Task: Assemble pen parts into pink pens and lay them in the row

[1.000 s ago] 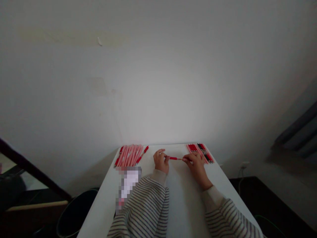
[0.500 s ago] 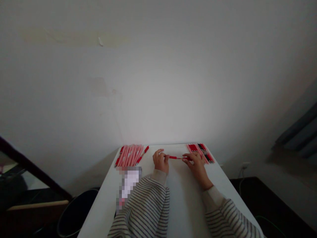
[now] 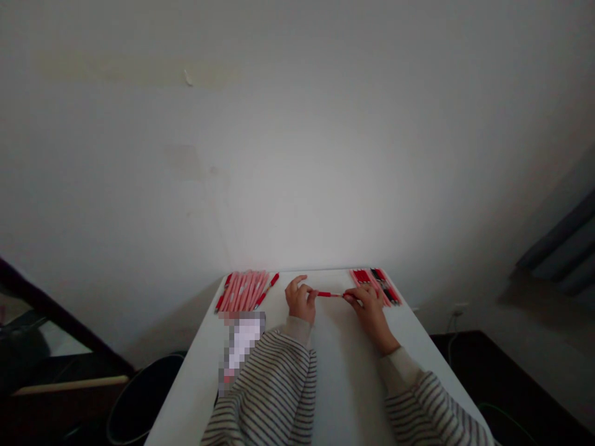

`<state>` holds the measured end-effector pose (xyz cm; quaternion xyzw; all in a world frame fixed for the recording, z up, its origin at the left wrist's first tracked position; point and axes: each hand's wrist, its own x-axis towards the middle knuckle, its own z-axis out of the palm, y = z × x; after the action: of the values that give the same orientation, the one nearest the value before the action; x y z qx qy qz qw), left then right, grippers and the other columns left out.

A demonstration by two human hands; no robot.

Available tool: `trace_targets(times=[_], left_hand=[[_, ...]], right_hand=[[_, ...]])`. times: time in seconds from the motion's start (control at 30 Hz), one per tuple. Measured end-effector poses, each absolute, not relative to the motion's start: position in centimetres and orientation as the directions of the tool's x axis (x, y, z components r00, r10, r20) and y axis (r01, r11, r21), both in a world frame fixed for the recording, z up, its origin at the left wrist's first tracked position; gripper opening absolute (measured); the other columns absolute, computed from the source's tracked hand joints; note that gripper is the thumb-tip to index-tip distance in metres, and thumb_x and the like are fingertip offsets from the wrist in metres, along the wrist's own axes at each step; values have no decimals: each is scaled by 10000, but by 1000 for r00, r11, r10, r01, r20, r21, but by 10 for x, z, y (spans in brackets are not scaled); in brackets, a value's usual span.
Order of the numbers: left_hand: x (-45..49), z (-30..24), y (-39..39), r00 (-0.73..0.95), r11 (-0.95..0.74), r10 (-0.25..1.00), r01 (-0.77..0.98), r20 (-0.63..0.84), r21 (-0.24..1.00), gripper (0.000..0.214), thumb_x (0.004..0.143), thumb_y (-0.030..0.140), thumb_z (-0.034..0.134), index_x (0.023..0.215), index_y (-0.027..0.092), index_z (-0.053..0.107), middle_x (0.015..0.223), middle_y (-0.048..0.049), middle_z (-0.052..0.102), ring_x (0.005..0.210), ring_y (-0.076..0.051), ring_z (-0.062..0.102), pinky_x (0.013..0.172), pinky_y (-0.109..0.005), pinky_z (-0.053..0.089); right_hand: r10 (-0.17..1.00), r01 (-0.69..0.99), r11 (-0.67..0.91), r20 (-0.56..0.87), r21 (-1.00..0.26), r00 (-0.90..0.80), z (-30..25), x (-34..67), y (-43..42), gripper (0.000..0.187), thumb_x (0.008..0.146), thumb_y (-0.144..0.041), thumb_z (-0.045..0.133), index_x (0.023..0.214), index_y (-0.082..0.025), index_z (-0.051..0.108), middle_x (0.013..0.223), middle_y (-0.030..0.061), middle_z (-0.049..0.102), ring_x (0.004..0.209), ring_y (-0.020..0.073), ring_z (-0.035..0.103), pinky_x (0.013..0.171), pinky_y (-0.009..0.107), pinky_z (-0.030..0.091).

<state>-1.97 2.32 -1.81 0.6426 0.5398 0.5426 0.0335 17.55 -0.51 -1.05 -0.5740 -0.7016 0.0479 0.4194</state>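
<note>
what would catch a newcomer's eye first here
First, the left hand and right hand at the far middle of the white table, each pinching one end of a red pen held level between them. A row of pink pens lies at the far left corner, red and black pens at the far right.

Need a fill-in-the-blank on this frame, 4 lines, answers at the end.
1. The left hand and right hand hold one ____ pen between them.
2. The sleeves have a ____ pattern.
3. The pile of pink pens lies at the far ____ corner of the white table.
4. The pile with black pens lies next to the ____ hand.

Missing words: red; striped; left; right.
</note>
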Motion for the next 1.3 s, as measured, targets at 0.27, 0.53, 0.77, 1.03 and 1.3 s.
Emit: trace_targets(times=[0.27, 0.53, 0.77, 1.03, 1.3], left_hand=[[-20, -19, 22, -166, -376, 757, 680, 632, 630, 119, 788, 314, 610, 726, 221, 652, 1136, -62, 605, 1101, -227, 527, 963, -450, 393], [-20, -19, 23, -195, -334, 774, 682, 602, 650, 71, 772, 278, 627, 745, 230, 672, 1112, -65, 606, 1082, -237, 529, 952, -460, 398], [-18, -13, 19, -177, -330, 798, 672, 576, 663, 72, 738, 294, 671, 719, 228, 691, 1102, -62, 605, 1076, -237, 529, 961, -463, 404], [-5, 1, 1, -23, -329, 873, 710, 487, 623, 105, 676, 329, 736, 746, 259, 702, 1149, -20, 597, 1141, -201, 494, 1039, -412, 352], [0, 8, -13, 169, -196, 981, 860, 99, 472, 701, 626, 622, 661, 1244, 324, 520, 1469, 2, 404, 1419, -328, 161, 1100, -698, 93]], right_hand=[[824, 694, 373, 563, -616, 57, -14, 180, 1, 294, 836, -489, 535, 888, -243, 687, 911, 66, 672, 954, 248, 535, 875, 421, 377], [830, 566, 426, 554, -706, 67, -3, 178, -3, 349, 772, -552, 600, 812, -217, 691, 843, 80, 655, 907, 245, 549, 833, 399, 431], [923, 43, 329, 331, -943, 197, 4, 167, -8, 347, 645, -514, 727, 772, -198, 660, 829, 48, 666, 832, 212, 594, 805, 381, 471], [994, -718, 112, 80, -687, 79, 2, 157, -7, 196, 711, -362, 732, 850, -263, 636, 875, -36, 658, 851, 138, 604, 853, 368, 492], [999, -893, 29, 37, -448, 14, 7, 172, -3, 67, 769, -250, 626, 750, -222, 568, 718, -45, 586, 670, 102, 555, 814, 345, 492]])
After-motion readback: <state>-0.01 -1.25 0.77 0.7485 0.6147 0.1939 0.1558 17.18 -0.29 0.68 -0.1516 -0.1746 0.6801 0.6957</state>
